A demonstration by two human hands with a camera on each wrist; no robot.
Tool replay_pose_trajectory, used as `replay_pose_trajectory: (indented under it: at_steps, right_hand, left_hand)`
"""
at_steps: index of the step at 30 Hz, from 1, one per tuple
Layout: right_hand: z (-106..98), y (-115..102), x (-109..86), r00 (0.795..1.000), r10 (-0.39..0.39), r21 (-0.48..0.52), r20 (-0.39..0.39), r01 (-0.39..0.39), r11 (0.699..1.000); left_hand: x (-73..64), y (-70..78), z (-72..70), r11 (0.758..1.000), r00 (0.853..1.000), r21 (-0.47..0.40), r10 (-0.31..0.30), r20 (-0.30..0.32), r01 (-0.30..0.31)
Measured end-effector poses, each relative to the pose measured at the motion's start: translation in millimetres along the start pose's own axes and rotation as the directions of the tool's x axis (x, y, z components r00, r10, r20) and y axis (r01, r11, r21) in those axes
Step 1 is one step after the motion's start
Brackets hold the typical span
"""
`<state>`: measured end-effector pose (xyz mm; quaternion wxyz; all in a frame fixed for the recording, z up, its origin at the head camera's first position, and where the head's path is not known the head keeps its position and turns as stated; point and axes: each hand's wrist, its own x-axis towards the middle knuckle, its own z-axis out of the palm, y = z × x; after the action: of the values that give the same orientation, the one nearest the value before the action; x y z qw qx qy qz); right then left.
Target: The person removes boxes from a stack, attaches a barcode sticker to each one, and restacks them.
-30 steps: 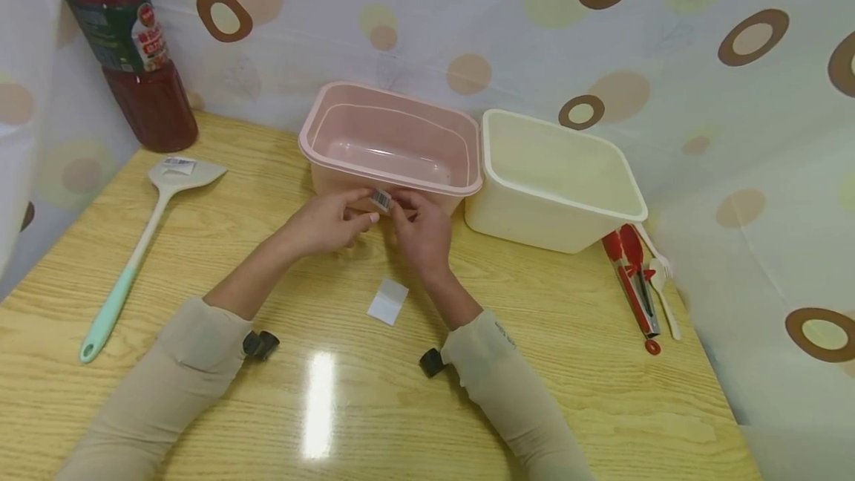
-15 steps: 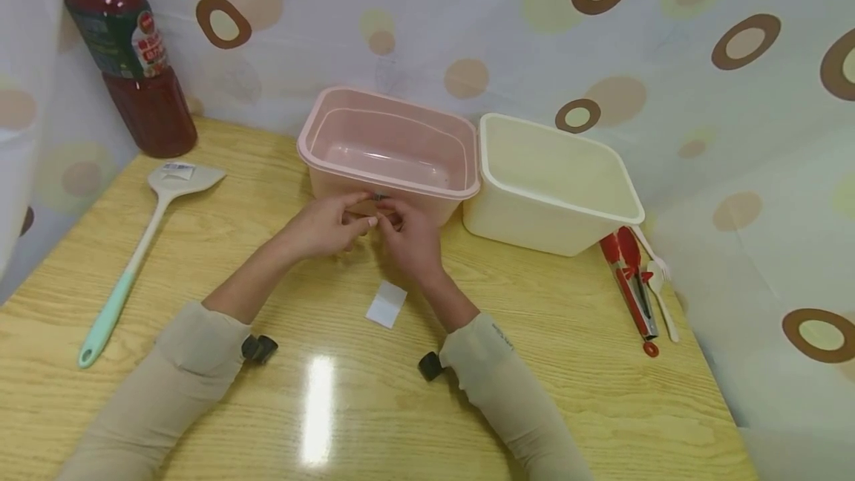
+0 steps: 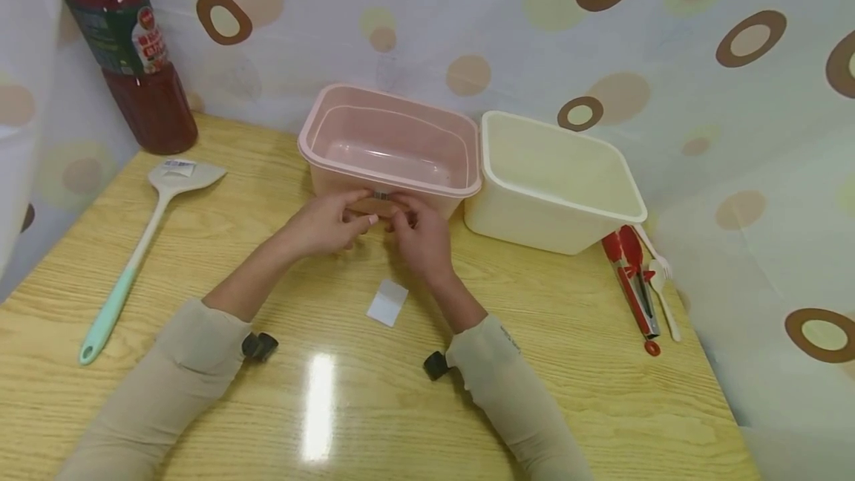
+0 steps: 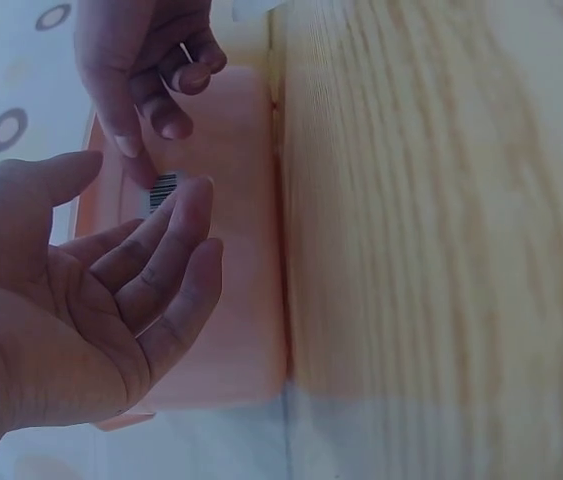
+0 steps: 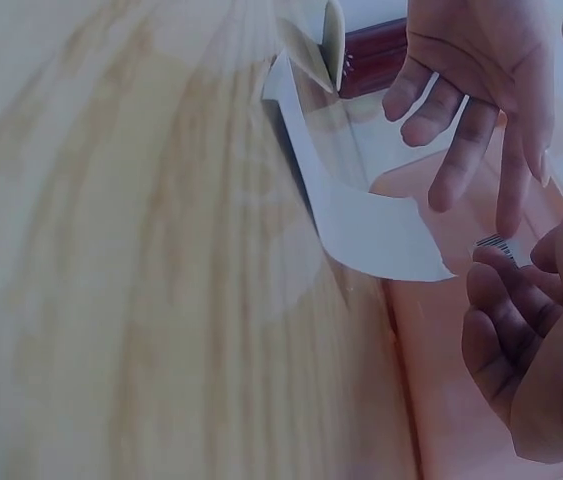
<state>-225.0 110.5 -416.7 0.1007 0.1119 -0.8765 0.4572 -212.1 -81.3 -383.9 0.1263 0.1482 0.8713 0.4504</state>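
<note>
A small barcode sticker [image 3: 381, 196] lies on the front wall of the pink plastic bin [image 3: 394, 178]. My left hand [image 3: 327, 225] reaches in from the left, its index fingertip right at the sticker and the other fingers loosely spread. From the other side, my right hand [image 3: 422, 236] touches the sticker's edge with an extended index finger. In the left wrist view the barcode [image 4: 163, 192] shows between the fingertips of both hands, flat along the bin wall [image 4: 241, 260]. A creased piece of white paper [image 3: 387, 303] lies on the table before the bin.
A cream bin [image 3: 534, 221] stands right beside the pink one. Red tongs [image 3: 631, 280] and a white spoon [image 3: 661, 292] and fork [image 3: 657, 251] lie at the right edge. At left are a spatula [image 3: 140, 243] and a bottle of dark red liquid [image 3: 150, 110].
The sticker was lifted at an angle between the fingers one second ago and now lies against the bin wall. My right hand moved left across it, then back right. My left hand stayed nearly still.
</note>
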Motion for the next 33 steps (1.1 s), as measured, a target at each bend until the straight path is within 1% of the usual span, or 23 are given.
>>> replay_pose_trajectory:
  at_steps: [2,5,9,12,16,19,21,25,30,33]
  right_hand:
    - [-1.0,-0.2,-0.4,1.0,-0.01,-0.019,0.004,0.01,1.0]
    - [-0.4,0.1,-1.3,0.999,-0.013,-0.034,0.045,0.014,0.999]
    - [1.1,1.7,-2.5,0.996,0.011,-0.068,0.094,-0.004,0.998]
    - [1.0,1.9,-2.7,0.998,0.01,-0.082,0.069,-0.004,0.997]
    - [-0.6,0.1,-2.2,1.0,-0.001,-0.048,0.006,0.002,0.999]
    - [-2.2,-1.1,-2.5,1.0,0.001,-0.021,-0.007,-0.001,1.0]
    - [-3.5,-1.3,-3.2,1.0,0.008,-0.005,-0.002,-0.008,1.0]
    - [-5.7,-1.1,-4.0,1.0,0.024,-0.008,0.017,-0.023,1.0]
    - [-5.6,0.0,-3.1,0.998,0.015,-0.065,0.065,-0.011,0.998]
    - [-4.2,-0.7,-1.3,0.996,-0.006,-0.089,0.094,0.014,0.996]
  left_hand:
    - [0.1,0.3,0.5,1.0,1.0,-0.004,-0.003,0.003,0.004]
    - [-0.1,-0.9,1.5,1.0,1.0,-0.012,-0.01,0.007,0.01]
    - [-0.9,-2.6,1.6,1.0,1.0,-0.014,-0.012,0.005,0.012]
    - [-1.1,-2.5,0.9,1.0,1.0,-0.017,-0.009,0.006,0.009]
    - [-0.6,-1.4,-0.6,1.0,1.0,-0.024,-0.001,0.006,0.001]
    - [-0.9,-0.5,-2.0,1.0,1.0,-0.02,-0.008,0.005,0.008]
    - [-1.6,0.4,-2.7,1.0,1.0,-0.014,-0.013,0.005,0.013]
    - [-2.7,1.5,-3.1,1.0,1.0,-0.005,-0.019,0.004,0.019]
    - [-2.8,1.1,-1.7,1.0,0.999,0.001,-0.029,0.026,0.029]
    - [-3.1,1.5,-1.9,0.999,0.999,0.006,-0.032,0.036,0.032]
